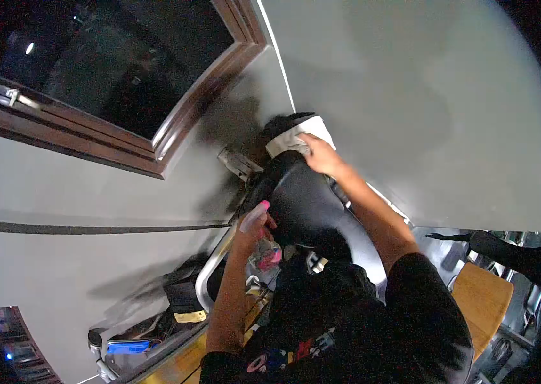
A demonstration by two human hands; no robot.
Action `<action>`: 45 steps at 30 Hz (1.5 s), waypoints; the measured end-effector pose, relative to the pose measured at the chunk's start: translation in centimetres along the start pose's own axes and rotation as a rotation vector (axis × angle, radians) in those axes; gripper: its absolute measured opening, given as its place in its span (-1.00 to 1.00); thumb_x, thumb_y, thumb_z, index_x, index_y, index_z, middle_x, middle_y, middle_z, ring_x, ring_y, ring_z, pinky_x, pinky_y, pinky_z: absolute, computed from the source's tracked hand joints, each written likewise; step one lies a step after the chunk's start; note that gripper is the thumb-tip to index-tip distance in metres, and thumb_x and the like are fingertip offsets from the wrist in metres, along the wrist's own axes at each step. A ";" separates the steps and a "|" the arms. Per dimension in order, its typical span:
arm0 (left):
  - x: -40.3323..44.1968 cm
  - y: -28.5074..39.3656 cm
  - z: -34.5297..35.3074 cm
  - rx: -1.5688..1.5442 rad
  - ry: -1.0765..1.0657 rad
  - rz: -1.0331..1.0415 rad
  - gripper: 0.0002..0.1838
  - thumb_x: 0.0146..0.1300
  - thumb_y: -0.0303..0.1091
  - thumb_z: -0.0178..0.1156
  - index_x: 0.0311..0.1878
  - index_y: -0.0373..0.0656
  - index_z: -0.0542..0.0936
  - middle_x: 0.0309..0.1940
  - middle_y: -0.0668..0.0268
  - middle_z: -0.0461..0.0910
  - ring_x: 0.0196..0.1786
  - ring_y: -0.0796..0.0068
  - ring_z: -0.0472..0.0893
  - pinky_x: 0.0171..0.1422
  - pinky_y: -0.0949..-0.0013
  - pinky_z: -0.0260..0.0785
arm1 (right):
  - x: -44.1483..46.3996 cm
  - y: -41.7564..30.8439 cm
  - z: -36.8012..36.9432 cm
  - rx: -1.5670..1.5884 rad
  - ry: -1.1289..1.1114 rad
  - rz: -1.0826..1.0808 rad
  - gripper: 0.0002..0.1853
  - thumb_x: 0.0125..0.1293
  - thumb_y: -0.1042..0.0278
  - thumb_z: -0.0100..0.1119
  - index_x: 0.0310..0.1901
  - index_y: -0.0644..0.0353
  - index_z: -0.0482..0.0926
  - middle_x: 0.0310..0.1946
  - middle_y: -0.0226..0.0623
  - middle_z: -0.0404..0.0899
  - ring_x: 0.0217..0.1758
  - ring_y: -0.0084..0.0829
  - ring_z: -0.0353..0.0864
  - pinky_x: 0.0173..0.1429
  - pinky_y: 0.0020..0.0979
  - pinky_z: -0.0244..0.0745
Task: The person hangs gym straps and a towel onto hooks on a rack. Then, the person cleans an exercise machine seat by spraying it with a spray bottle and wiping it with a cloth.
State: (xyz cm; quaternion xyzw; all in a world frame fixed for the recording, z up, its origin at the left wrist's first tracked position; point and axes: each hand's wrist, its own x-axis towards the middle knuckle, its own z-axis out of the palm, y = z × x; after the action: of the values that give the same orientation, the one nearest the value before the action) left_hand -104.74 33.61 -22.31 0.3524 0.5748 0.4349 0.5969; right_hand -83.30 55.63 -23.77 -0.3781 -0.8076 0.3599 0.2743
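Note:
A clear spray bottle with a pink nozzle and a pink lower part [269,256] is in my left hand [254,227], fingers closed round its neck. My right hand [320,155] reaches forward and presses a white cloth [314,130] against the far top end of a black padded piece of equipment. The cloth wraps over that end. Between my arms lies the smooth black padding [309,198], with a dull shine. My left hand is beside its left edge, and whether it touches is unclear.
Grey walls meet in a corner ahead, with a brown-framed window [187,109] upper left. A curved silver rail [203,281] runs by my left forearm. Lower left lies a blue object [128,347]; at right are a tan board [483,297] and metal equipment.

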 end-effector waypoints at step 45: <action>-0.4 0.5 0.2 0.211 -0.046 0.040 -0.66 0.40 -0.13 0.09 -0.13 -0.27 0.55 -0.39 0.19 0.61 -0.56 0.43 0.60 -0.46 0.37 0.43 | -2.6 -4.2 6.3 -0.080 0.393 -0.200 -0.42 -0.06 0.45 0.31 0.12 0.07 0.55 0.10 -0.21 0.55 0.23 -0.07 0.45 0.30 -0.10 0.32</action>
State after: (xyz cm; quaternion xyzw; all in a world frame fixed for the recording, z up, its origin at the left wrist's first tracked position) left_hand -104.62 33.43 -21.70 0.4344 0.5966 0.3755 0.5607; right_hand -88.12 49.29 -24.66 -0.3698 -0.7856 0.2181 0.4456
